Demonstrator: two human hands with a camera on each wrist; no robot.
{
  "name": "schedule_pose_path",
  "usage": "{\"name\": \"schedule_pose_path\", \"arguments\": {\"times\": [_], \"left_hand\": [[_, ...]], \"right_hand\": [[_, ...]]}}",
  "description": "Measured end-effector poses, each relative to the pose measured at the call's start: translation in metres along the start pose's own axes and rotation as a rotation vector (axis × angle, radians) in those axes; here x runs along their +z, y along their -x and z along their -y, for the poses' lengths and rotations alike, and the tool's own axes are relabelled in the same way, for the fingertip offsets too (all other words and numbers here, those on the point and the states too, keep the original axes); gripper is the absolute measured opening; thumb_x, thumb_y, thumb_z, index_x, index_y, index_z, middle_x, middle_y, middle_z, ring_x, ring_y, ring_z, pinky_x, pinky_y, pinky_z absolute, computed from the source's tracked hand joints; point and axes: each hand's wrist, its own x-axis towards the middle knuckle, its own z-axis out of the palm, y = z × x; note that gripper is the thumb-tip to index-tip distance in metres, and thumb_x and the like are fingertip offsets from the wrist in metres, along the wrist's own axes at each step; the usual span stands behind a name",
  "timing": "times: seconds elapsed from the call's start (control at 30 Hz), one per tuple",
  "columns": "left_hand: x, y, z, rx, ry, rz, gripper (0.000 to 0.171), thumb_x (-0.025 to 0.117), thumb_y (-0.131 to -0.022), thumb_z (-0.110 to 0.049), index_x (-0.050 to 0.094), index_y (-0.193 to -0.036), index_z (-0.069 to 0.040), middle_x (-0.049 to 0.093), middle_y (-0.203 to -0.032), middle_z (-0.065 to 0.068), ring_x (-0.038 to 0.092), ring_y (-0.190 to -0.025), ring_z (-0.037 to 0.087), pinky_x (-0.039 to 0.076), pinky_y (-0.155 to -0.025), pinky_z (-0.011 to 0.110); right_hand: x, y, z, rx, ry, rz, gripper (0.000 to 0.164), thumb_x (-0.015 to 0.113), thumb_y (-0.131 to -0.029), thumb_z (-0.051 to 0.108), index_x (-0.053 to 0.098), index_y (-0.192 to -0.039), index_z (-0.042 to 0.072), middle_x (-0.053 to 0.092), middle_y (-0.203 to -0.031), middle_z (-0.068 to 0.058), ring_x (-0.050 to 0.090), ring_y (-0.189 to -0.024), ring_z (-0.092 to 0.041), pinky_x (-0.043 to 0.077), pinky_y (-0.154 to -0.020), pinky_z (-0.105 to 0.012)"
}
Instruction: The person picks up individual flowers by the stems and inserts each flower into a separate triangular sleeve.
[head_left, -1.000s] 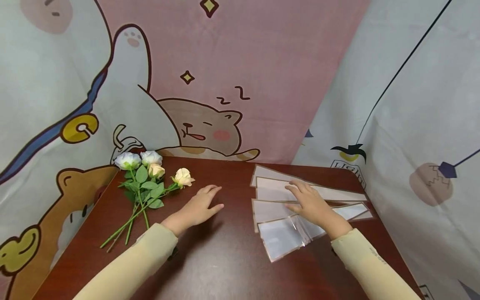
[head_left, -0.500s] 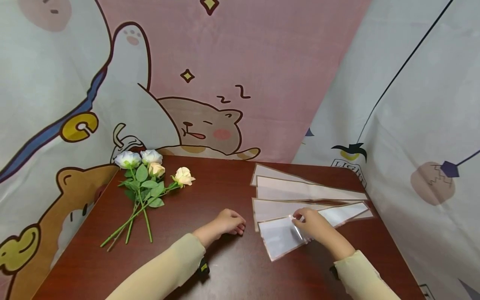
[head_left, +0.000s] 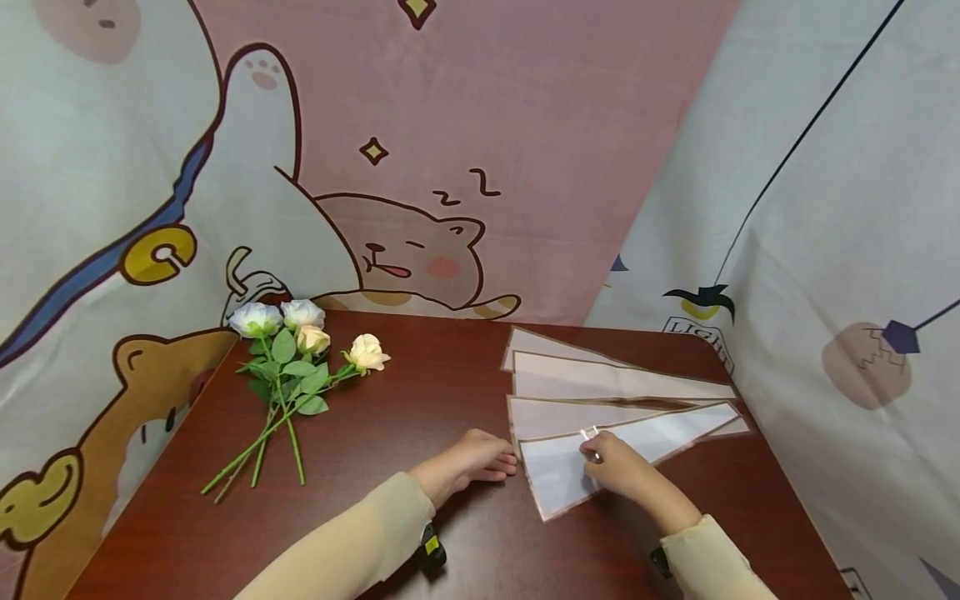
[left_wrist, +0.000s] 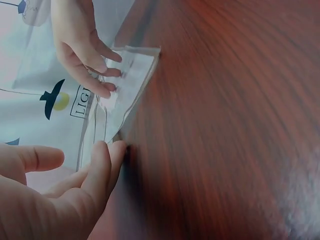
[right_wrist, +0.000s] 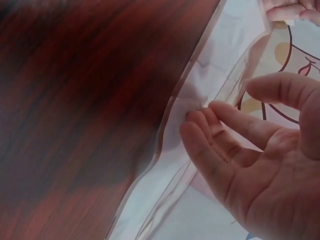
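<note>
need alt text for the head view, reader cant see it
A person's right hand touches the nearest of several pale, tapering, tan-edged plastic sleeves fanned on a reddish-brown wood-grain table; the left hand is at their wide ends. Green-stemmed white and cream roses lie at left.

Front sheet [head_left: 551,475]: pale, translucent, brown-pink border; wide left end, tapering rightward; right hand's [head_left: 621,467] fingers at its middle, left hand [head_left: 480,457] just beside its left end.
Second sheet [head_left: 547,417]: pale, partly under the front sheet.
Third sheet [head_left: 592,377]: pale wedge, behind the front sheet.
Rear sheet [head_left: 543,343]: similar border, farthest behind the front sheet, partly covered.
</note>
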Motion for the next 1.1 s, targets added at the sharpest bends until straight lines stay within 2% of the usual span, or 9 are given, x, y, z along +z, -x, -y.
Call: {"name": "schedule_pose_path", "arguments": {"times": [0.07,0.17,0.3,0.53,0.87,1.1], "left_hand": [[0.002,0.001,0.0,-0.005,0.012,-0.006,0.025,0.05,-0.081,-0.008,0.056,-0.098,0.01,0.063,-0.09,0.022,0.064,-0.077,0.025,0.053,-0.06,0.028],[0.005,0.002,-0.001,-0.001,0.028,-0.007,0.027,0.051,-0.081,-0.008,0.054,-0.1,0.011,0.062,-0.091,0.023,0.063,-0.078,0.026,0.053,-0.061,0.028],[0.009,0.003,-0.001,0.015,0.037,-0.005,0.027,0.051,-0.081,-0.007,0.053,-0.101,0.012,0.062,-0.091,0.023,0.063,-0.08,0.027,0.053,-0.063,0.029],[0.015,0.002,-0.001,0.031,0.052,-0.016,0.026,0.052,-0.081,-0.006,0.053,-0.101,0.01,0.062,-0.09,0.019,0.063,-0.078,0.024,0.053,-0.064,0.028],[0.022,0.001,0.003,0.014,0.101,-0.041,0.025,0.051,-0.083,-0.007,0.05,-0.104,0.009,0.061,-0.09,0.019,0.063,-0.075,0.022,0.052,-0.067,0.03],[0.024,0.001,0.005,0.028,0.111,-0.016,0.028,0.054,-0.08,0.0,0.052,-0.106,0.01,0.063,-0.087,0.022,0.064,-0.072,0.023,0.052,-0.065,0.029]], "right_hand": [[0.001,0.001,0.001,-0.005,0.024,0.004,0.015,0.055,-0.066,0.005,0.061,-0.079,0.0,0.045,-0.075,-0.005,0.041,-0.068,-0.013,0.036,-0.057,-0.025],[0.003,0.001,0.003,0.051,0.034,0.021,0.03,0.057,-0.067,0.007,0.062,-0.095,-0.002,0.046,-0.084,-0.006,0.044,-0.072,-0.013,0.04,-0.063,-0.027],[0.005,0.001,0.005,0.096,0.051,0.049,0.037,0.058,-0.069,0.01,0.061,-0.103,-0.004,0.046,-0.088,-0.008,0.044,-0.073,-0.015,0.042,-0.067,-0.03],[0.005,0.001,0.009,0.122,0.051,0.064,0.039,0.059,-0.07,0.011,0.06,-0.106,-0.003,0.046,-0.09,-0.008,0.045,-0.077,-0.016,0.042,-0.069,-0.031],[0.006,0.0,0.009,0.122,0.077,0.067,0.041,0.059,-0.069,0.013,0.059,-0.106,-0.004,0.045,-0.091,-0.009,0.046,-0.08,-0.017,0.042,-0.07,-0.032],[0.006,-0.001,0.011,0.12,0.084,0.067,0.04,0.058,-0.069,0.013,0.059,-0.105,-0.004,0.046,-0.093,-0.01,0.046,-0.081,-0.018,0.042,-0.07,-0.033]]}}
